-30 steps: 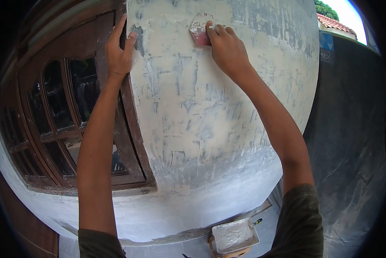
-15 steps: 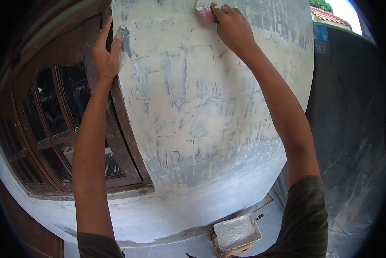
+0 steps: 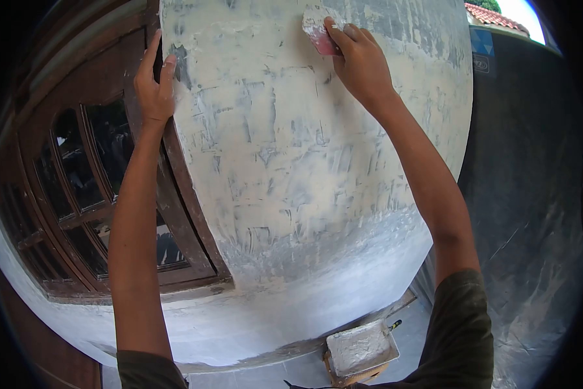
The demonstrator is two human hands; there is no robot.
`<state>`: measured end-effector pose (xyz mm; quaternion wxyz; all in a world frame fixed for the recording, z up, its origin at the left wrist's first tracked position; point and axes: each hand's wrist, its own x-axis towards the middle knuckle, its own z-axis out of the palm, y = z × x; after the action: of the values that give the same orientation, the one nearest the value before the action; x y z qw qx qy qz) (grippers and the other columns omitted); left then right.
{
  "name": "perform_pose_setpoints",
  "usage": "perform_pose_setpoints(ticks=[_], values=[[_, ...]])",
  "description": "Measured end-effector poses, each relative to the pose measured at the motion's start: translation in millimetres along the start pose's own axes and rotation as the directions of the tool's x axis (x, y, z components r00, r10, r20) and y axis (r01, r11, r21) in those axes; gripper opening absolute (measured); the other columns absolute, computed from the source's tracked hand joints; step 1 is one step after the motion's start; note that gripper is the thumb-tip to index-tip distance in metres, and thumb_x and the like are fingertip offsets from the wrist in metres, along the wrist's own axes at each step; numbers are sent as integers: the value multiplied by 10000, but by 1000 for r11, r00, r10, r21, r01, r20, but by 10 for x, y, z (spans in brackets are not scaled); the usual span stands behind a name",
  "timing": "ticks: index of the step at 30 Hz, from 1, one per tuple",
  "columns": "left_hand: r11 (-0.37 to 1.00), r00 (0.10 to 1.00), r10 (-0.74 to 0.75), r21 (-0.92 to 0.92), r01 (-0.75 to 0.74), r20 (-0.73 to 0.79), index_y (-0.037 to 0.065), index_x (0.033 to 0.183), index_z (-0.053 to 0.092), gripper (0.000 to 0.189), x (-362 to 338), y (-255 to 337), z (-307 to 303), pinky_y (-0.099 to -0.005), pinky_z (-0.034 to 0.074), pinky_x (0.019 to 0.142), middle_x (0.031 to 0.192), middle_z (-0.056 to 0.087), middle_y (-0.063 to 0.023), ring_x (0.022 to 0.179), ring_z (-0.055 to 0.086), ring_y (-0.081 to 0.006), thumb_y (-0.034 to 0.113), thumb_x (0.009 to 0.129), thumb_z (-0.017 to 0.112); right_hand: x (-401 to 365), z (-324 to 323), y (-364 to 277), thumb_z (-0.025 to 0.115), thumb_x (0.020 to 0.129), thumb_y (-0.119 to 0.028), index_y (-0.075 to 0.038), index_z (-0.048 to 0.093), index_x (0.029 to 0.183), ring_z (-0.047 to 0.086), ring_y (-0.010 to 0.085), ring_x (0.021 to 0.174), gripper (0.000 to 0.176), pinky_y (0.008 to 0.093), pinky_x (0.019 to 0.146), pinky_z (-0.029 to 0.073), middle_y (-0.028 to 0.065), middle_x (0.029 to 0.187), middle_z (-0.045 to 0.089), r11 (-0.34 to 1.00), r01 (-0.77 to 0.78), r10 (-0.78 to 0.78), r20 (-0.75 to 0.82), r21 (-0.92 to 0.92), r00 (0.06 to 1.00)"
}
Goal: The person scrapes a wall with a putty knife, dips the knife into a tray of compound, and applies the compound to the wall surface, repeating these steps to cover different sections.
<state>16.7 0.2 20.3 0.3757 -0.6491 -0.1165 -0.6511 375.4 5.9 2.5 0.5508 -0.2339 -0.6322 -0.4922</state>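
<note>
My right hand [image 3: 364,70] grips a putty scraper [image 3: 318,31], pinkish-red near the fingers and smeared with whitish putty. The scraper is up against the upper part of the wall [image 3: 291,168], which carries a patchy cream coat with grey showing through. On the other side, my left hand [image 3: 154,91] rests at the edge of the brown wooden window frame [image 3: 191,188], where it meets the wall. Its thumb and fingers are apart, and it holds nothing.
Low on the floor stands a tray of whitish putty [image 3: 363,349] on a support, with a dark-and-yellow handle [image 3: 396,325] at its corner. Window panes [image 3: 109,136] lie to the left. A large dark sheet [image 3: 525,194] hangs on the right, below a tiled roof [image 3: 496,17].
My right hand and the scraper have come a little lower on the wall. My left hand stays by the window frame. The view has shifted slightly.
</note>
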Motion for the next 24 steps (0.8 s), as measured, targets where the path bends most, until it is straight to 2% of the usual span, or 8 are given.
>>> perform_pose_setpoints(ticks=[2,5,9,13,15,17,21,24], values=[[1000,1000,17,2,-17,-11,1,1411,526,505,-11,-18,0,-362,417,1042,1295,631,-234,1203,604,-291,208,955,593,244,73,148,630,792,47,-57,621,1289,608,325,969,507,403,856,535,128,1038,660,998,-10,11,6,-65,1000],[1000,1000,2,7,-1,-12,2,1414,524,500,-12,-6,3,-363,413,1047,1310,624,-231,1212,599,-287,193,956,586,355,233,296,597,805,46,-45,619,1279,610,331,960,483,415,844,532,135,1034,658,995,29,-25,37,-94,999],[1000,1000,6,-11,-7,-9,-3,1413,523,495,-2,12,-1,-365,409,1051,1323,616,-230,1223,591,-284,178,955,580,73,207,214,561,807,44,3,590,1272,625,344,983,468,409,829,560,149,1114,653,997,23,-12,126,-79,992],[1000,1000,-6,-15,6,6,-14,1411,520,490,-16,30,1,-367,390,1071,1339,607,-228,1240,577,-285,150,951,569,-412,107,38,577,787,44,26,561,1301,605,328,1028,515,403,838,561,153,1113,651,999,0,8,194,-43,981],[1000,1000,-10,-14,10,9,-16,1411,518,490,0,21,2,-368,383,1078,1341,605,-228,1245,573,-287,142,950,566,-571,27,-25,597,769,46,6,563,1312,600,319,1037,546,398,841,561,146,1108,652,999,-13,21,158,-47,987],[1000,1000,-10,-5,10,14,-16,1414,515,487,0,11,-4,-372,372,1089,1345,602,-230,1254,567,-291,135,952,558,-589,-83,-31,599,777,39,-24,579,1312,607,311,1012,539,391,833,560,133,1093,653,999,-50,49,192,-2,980],[1000,1000,-20,-15,20,12,-15,1416,514,489,-12,32,0,-377,369,1092,1351,598,-229,1260,563,-294,133,952,557,-209,-96,105,603,783,37,-48,598,1303,616,307,977,527,387,823,558,125,1066,655,999,-42,40,86,23,996],[998,997,-70,14,69,42,-26,1428,497,488,-20,40,-17,-344,318,1131,1421,554,-191,1326,506,-257,119,962,475,170,84,186,577,820,24,-51,608,1294,626,314,968,481,393,793,567,126,1045,660,999,-5,5,9,-42,1000]])
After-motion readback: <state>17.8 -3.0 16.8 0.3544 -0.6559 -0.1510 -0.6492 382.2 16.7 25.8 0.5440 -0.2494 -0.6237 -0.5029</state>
